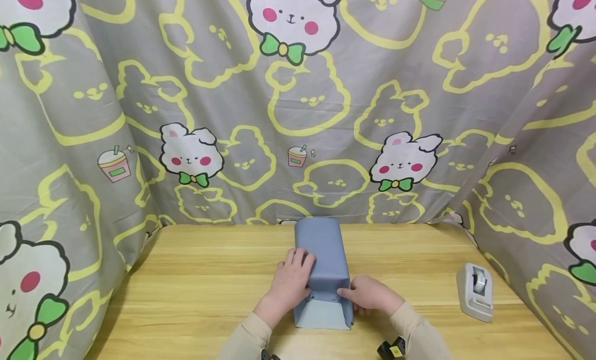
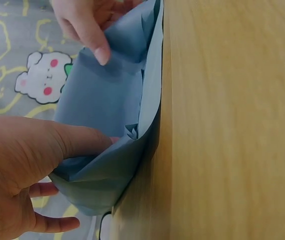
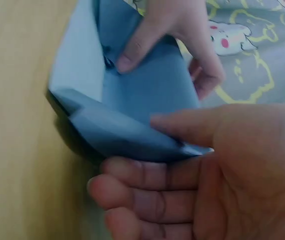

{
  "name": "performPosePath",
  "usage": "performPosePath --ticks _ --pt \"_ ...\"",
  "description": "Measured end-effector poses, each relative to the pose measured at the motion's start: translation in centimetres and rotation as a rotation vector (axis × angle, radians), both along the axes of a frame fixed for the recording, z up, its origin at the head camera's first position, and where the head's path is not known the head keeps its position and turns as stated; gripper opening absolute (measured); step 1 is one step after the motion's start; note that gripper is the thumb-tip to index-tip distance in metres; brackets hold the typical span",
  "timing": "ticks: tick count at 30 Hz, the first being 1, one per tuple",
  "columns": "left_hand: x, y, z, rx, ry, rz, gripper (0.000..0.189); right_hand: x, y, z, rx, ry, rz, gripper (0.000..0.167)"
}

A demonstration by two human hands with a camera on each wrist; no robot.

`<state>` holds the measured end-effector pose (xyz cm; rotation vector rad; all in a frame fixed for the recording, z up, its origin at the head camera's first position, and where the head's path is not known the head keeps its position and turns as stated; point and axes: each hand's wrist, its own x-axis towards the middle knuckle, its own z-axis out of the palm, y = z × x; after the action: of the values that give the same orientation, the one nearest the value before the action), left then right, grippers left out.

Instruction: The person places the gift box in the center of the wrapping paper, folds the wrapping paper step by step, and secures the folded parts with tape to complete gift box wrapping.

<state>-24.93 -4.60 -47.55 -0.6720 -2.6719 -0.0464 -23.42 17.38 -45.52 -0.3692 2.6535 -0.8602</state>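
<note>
A long package (image 1: 321, 249) in blue-grey wrapping paper lies lengthwise on the table, its near end turned to me. At that end a paler paper flap (image 1: 323, 314) spreads flat on the wood. My left hand (image 1: 289, 282) holds the left near corner, fingers over the upper edge and thumb at the folded paper. On the right, my right hand (image 1: 372, 294) pinches the side fold of paper (image 3: 127, 132) between thumb and fingers. The left wrist view shows my left thumb on the left-hand paper fold (image 2: 100, 175), with two fingers spread loosely outside it.
A pale grey tape dispenser (image 1: 476, 293) with a roll of clear tape stands on the right of the wooden table (image 1: 209, 287). A patterned grey curtain (image 1: 261, 111) hangs behind the table and along both sides. The package's far end reaches the back edge.
</note>
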Motion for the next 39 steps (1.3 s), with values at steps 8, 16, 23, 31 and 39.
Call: performPosePath --ticks 8,16,23,31,39 --pt "0.1 0.1 0.1 -0.012 0.013 0.000 0.075 0.1 -0.7 -0.9 -0.002 0.017 -0.019 0.038" --pt "0.3 0.2 0.2 -0.017 0.005 0.008 0.073 0.0 -0.6 -1.3 -0.081 -0.036 0.012 0.026" --pt "0.2 0.2 0.1 -0.009 0.010 0.007 0.072 0.0 -0.7 -1.7 -0.075 -0.066 0.010 0.027" --pt "0.1 0.2 0.0 -0.007 0.011 0.007 0.071 0.2 -0.6 -1.9 -0.090 -0.119 0.035 0.020" --pt "0.0 0.1 -0.1 -0.002 0.033 0.001 0.069 0.1 -0.9 -2.0 -0.091 -0.147 -0.019 0.020"
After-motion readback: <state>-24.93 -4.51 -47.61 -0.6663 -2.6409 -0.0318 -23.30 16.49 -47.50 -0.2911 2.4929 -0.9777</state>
